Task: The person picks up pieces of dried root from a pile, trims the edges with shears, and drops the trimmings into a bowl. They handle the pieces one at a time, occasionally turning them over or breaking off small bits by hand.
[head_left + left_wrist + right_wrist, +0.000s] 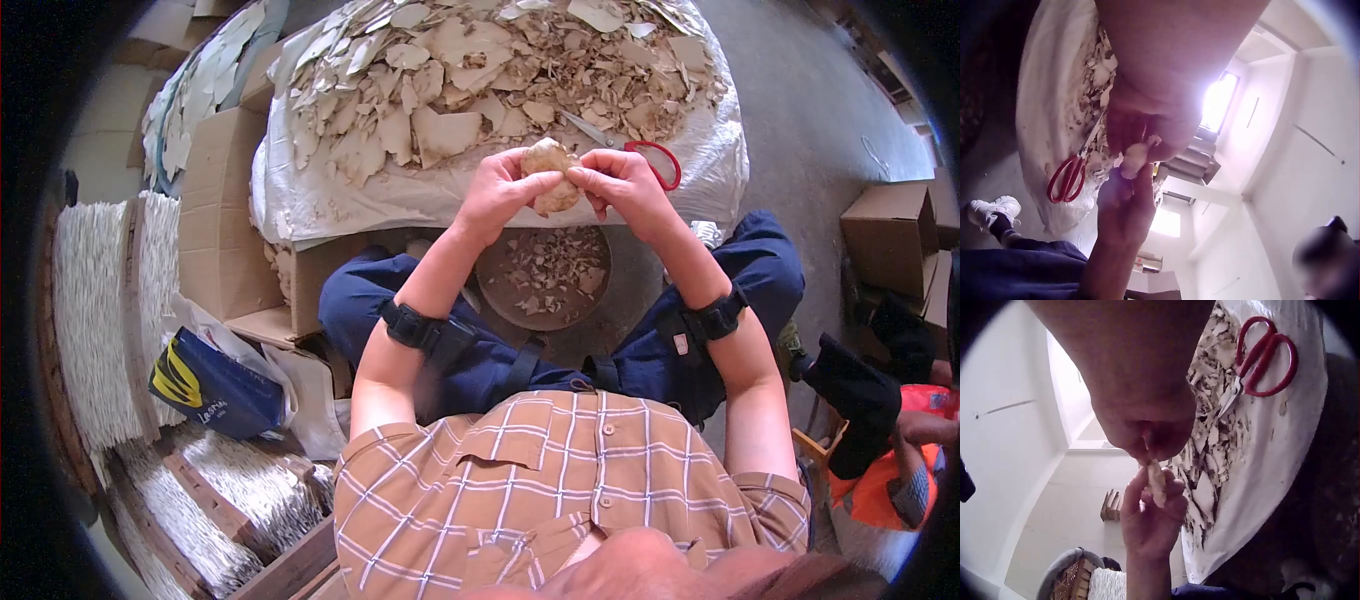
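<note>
Piece, tan and uneven, is hanging between left hand and right hand, both pinching it above the counter's near edge. Breaking or cleaning by fingertip is probably underway; the next move seems to be calling for steady, careful pressure.

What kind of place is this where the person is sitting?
It looks like a workshop, maybe one where people sort or trim something by hand. You can see a table heaped with flaky pieces, red scissors and big cardboard boxes.
</note>
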`<state>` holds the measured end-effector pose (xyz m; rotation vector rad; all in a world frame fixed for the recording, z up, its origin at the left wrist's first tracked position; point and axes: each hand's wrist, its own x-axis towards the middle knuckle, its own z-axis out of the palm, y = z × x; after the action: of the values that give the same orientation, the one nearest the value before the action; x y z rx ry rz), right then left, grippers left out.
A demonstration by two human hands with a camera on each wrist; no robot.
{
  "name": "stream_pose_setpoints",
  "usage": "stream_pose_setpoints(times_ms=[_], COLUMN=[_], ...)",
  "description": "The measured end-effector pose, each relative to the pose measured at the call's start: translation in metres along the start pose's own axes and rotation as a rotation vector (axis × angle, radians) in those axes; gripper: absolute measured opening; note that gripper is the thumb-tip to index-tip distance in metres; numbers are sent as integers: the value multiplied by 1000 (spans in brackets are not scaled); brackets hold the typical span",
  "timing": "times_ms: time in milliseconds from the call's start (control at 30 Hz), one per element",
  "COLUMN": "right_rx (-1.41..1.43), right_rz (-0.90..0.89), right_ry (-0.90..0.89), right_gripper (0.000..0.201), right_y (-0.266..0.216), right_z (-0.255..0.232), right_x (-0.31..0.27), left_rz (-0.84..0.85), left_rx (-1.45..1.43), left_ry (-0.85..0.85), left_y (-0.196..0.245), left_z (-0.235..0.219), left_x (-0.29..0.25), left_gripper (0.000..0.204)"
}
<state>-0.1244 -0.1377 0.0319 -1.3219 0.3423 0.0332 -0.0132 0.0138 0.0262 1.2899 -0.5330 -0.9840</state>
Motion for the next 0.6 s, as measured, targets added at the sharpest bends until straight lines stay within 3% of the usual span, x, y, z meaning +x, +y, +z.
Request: stream_pose_setpoints(times_ms=[67, 100, 167, 300, 333, 367, 400, 433, 500, 600], right_rx=[-437, -437, -971, -842, -839, -466, -94, -91, 202, 278], right_rz=[-305, -305, -833, -904, -907, -527, -146, -148, 45, 113], right_ry=[155, 155, 339, 360, 355, 255, 151, 158, 68, 62], right_gripper=[18, 18, 12, 8, 8, 10, 12, 12, 18, 20], right_y=[6, 10, 17, 13, 10, 4, 0, -4, -9, -9], right_z=[2, 3, 5, 10, 9, 5, 2, 1, -2, -1], right_x=[0, 2, 6, 7, 6, 4, 2, 1, -3, -3], left_rz=[-22, -21, 251, 207, 94, -19, -52, -54, -57, -52], left_rx=[32, 32, 382, 398, 158, -82, -140, -137, -284, -283], left_ry=[14, 14, 176, 257, 253, 241, 223, 216, 81, 73], left_y=[-1, -5, -20, -28, -17, -7, -2, -1, -1, -3], left_z=[3, 4, 3, -9, -6, -3, -2, -4, -7, -5], left_x=[-1, 1, 6, 16, 14, 12, 10, 10, 10, 8], left_gripper=[20, 20, 18, 17, 16, 15, 14, 14, 15, 16])
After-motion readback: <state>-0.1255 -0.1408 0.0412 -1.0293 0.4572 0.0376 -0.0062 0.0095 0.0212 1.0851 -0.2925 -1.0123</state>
